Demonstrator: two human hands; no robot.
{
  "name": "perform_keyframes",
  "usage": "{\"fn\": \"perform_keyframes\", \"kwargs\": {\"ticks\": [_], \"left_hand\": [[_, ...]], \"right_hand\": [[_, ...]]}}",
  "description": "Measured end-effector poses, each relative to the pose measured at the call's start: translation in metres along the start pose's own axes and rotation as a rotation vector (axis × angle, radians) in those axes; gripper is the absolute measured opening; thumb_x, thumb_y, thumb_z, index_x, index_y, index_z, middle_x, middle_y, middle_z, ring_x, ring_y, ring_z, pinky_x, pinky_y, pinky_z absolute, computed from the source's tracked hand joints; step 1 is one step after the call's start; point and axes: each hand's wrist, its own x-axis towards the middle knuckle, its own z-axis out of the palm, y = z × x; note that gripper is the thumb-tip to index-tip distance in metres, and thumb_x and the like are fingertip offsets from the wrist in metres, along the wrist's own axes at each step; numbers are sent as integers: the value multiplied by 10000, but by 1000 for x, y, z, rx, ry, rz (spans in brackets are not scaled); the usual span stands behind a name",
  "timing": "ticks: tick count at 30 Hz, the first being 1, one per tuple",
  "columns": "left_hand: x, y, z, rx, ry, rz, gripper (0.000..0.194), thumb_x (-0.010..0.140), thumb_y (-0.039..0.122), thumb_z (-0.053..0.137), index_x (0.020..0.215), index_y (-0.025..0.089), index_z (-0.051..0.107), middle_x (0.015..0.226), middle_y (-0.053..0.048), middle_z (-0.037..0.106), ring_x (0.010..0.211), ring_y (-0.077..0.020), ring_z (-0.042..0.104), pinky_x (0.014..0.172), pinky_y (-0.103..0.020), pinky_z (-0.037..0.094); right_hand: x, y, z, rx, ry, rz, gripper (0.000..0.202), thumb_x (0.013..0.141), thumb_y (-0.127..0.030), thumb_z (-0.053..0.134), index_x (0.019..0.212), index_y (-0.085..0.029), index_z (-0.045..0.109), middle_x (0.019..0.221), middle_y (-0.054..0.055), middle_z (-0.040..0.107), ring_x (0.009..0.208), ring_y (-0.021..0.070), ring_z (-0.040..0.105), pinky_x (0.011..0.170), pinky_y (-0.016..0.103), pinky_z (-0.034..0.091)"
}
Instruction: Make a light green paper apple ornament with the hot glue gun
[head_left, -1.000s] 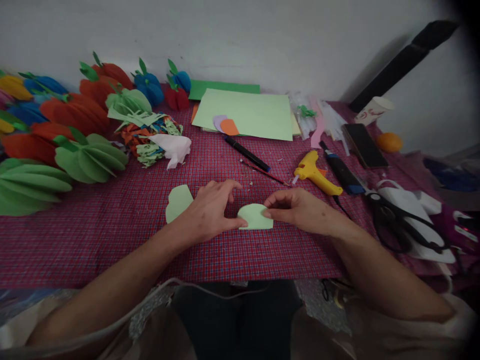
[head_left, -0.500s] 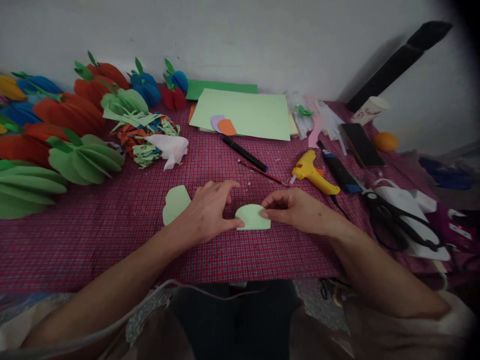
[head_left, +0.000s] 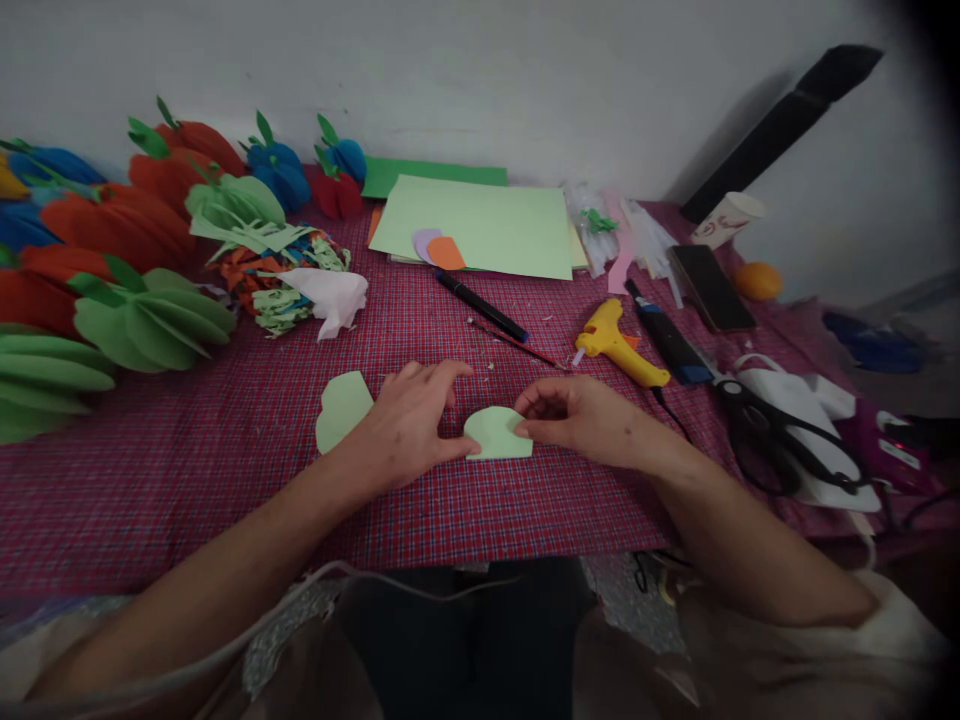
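My left grip (head_left: 409, 425), fingers spread, hides part of a pale green cutout (head_left: 343, 410); its thumb touches the half-round paper piece (head_left: 495, 433), also pale green, straight along the bottom, on the bench (head_left: 450, 520). My right grip (head_left: 581, 415) pinches this piece's right edge.

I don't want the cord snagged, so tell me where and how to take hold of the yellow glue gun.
The yellow glue gun is probably best taken by its handle, from the near right side: it lies on its side with the handle slanting that way. Stay clear of the handle's end, where the cord comes out.
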Motion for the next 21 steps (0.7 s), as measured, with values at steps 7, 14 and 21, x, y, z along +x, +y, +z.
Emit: {"fn": "perform_keyframes", "kwargs": {"ticks": [7, 14, 21], "left_hand": [[0, 0, 0, 2, 2, 8, 647, 664, 402, 701, 1206, 202, 408, 887, -23, 583, 884, -244, 470, 733, -355, 358], [0, 0, 1, 8, 6, 10, 661, 657, 415, 707, 1207, 204, 406, 899, -25, 582, 893, -248, 471, 738, -362, 369], [0, 0, 2, 29, 5, 17, 646, 662, 415, 703, 1204, 206, 420, 914, -29, 586, 897, -247, 467, 748, -365, 368]], "right_hand": [[0, 6, 0, -97, 49, -36, 142, 731, -267, 634, 836, -187, 581, 660, -26, 596, 592, 108, 553, 530, 230, 424], [0, 7, 1, -144, 68, -50, 131, 738, -253, 634, 838, -190, 578, 645, -35, 591, 573, 99, 544, 517, 221, 410], [-1, 6, 1, -241, 86, -61, 137, 750, -260, 626, 858, -194, 576, 649, -38, 583, 567, 97, 538, 516, 220, 391]]}}
